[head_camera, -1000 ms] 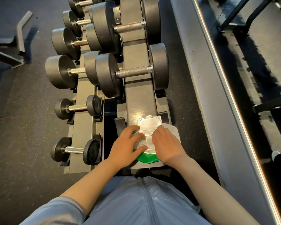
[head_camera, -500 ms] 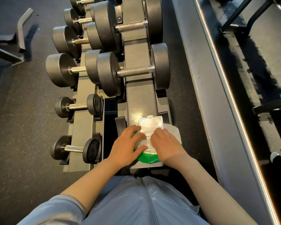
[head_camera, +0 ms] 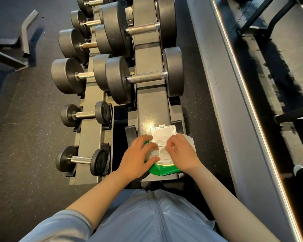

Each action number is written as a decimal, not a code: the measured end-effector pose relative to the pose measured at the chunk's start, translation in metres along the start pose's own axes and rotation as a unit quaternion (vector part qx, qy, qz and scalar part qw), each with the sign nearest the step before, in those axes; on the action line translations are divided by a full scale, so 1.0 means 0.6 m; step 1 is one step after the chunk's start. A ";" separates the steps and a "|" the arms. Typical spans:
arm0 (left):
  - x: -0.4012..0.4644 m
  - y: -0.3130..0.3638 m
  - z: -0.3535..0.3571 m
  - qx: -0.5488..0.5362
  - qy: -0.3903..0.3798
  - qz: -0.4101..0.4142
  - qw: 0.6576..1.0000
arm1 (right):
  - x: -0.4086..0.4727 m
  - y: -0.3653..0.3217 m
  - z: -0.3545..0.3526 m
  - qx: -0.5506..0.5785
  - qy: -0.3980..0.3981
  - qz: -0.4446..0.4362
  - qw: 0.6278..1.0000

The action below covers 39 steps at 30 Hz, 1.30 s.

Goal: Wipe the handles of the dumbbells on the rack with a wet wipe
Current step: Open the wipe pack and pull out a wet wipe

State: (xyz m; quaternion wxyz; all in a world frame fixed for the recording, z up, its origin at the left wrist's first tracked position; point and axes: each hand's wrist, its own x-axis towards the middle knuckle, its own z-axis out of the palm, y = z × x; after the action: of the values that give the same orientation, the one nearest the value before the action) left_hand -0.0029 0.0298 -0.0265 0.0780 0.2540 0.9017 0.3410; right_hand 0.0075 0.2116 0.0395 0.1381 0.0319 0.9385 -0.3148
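A green and white wet wipe pack (head_camera: 162, 169) lies on the near end of the rack's upper tier (head_camera: 152, 105), with its clear lid (head_camera: 163, 133) flipped open. My left hand (head_camera: 138, 158) grips the pack's left side, thumb along its near edge. My right hand (head_camera: 182, 154) rests on the pack with fingertips curled into the opening, pinching at a wipe that they hide. The nearest big dumbbell's knurled handle (head_camera: 145, 77) lies across the tier beyond the pack.
Two small dumbbells (head_camera: 80, 159) (head_camera: 85, 114) sit on the lower tier at left, with larger ones further back (head_camera: 72, 75). A grey ledge (head_camera: 234, 119) runs along the right. A bench frame (head_camera: 16, 55) stands at far left on the rubber floor.
My right hand's fingers have curled and shifted to the pack's opening. My left hand keeps its hold on the pack.
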 end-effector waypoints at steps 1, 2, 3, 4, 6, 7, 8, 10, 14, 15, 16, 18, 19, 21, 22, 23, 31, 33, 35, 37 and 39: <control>0.000 0.001 0.000 -0.005 0.001 -0.002 1.000 | 0.002 0.001 -0.004 0.048 -0.005 0.023 0.999; 0.001 0.002 0.000 -0.010 0.001 -0.005 1.000 | 0.004 0.002 -0.009 0.089 -0.018 0.038 0.995; 0.001 0.003 -0.001 -0.015 0.000 -0.008 1.000 | 0.003 0.001 -0.015 0.118 -0.036 0.048 0.991; 0.000 0.003 -0.002 -0.020 0.000 -0.011 1.000 | 0.001 -0.002 -0.020 0.142 -0.056 0.052 0.987; 0.000 0.003 -0.002 -0.022 0.004 -0.012 1.000 | -0.009 -0.005 -0.031 0.127 -0.081 0.024 0.988; 0.000 0.003 -0.001 -0.021 0.005 -0.010 1.000 | -0.016 -0.008 -0.035 0.091 -0.079 -0.009 0.993; 0.000 0.003 -0.001 -0.018 0.006 -0.007 1.000 | -0.024 -0.013 -0.038 0.069 -0.074 -0.047 0.994; 0.000 0.004 -0.001 -0.012 0.007 -0.002 1.000 | -0.035 -0.029 -0.043 0.099 -0.065 -0.100 0.988; -0.001 0.005 -0.002 -0.005 -0.001 -0.005 1.000 | -0.034 -0.043 -0.075 0.247 0.050 -0.049 0.966; -0.001 0.006 -0.003 -0.007 -0.004 -0.007 1.000 | -0.036 -0.040 -0.086 0.268 0.085 -0.049 0.958; 0.000 0.006 -0.004 -0.010 -0.006 -0.007 1.000 | -0.041 -0.037 -0.097 0.278 0.110 -0.057 0.953; 0.001 0.006 -0.005 -0.015 -0.005 -0.008 1.000 | -0.054 -0.033 -0.116 0.282 0.152 -0.079 0.944; 0.002 0.006 -0.005 -0.012 -0.003 -0.006 1.000 | -0.061 -0.034 -0.125 0.289 0.178 -0.075 0.938; 0.003 0.006 -0.004 0.001 0.005 0.004 1.000 | -0.072 -0.037 -0.144 0.300 0.234 -0.053 0.923; 0.004 0.006 -0.004 0.008 0.007 0.009 1.000 | -0.076 -0.038 -0.154 0.300 0.260 -0.046 0.917; 0.004 0.006 -0.004 0.014 0.007 0.014 1.000 | -0.080 -0.038 -0.164 0.296 0.285 -0.042 0.911; 0.010 0.018 -0.019 0.063 0.028 0.040 0.997 | -0.109 -0.026 -0.236 0.273 0.428 -0.020 0.861; 0.010 0.032 -0.030 0.061 0.032 0.018 0.997 | -0.115 -0.014 -0.247 0.229 0.393 -0.004 0.891; 0.012 0.047 -0.039 0.031 0.021 -0.005 0.999 | -0.112 0.004 -0.239 0.181 0.285 0.040 0.940; 0.015 0.058 -0.043 -0.024 -0.008 -0.019 0.999 | -0.099 0.024 -0.208 0.107 0.131 0.098 0.981; 0.016 0.063 -0.040 -0.069 -0.037 -0.027 0.997 | -0.089 0.036 -0.147 0.012 0.029 0.100 0.995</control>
State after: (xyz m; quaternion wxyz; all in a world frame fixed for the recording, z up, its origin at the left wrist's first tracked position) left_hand -0.0035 0.0449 0.0168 0.1372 0.2363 0.8791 0.3904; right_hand 0.0411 0.2831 0.1091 0.1416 0.1361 0.9303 -0.3099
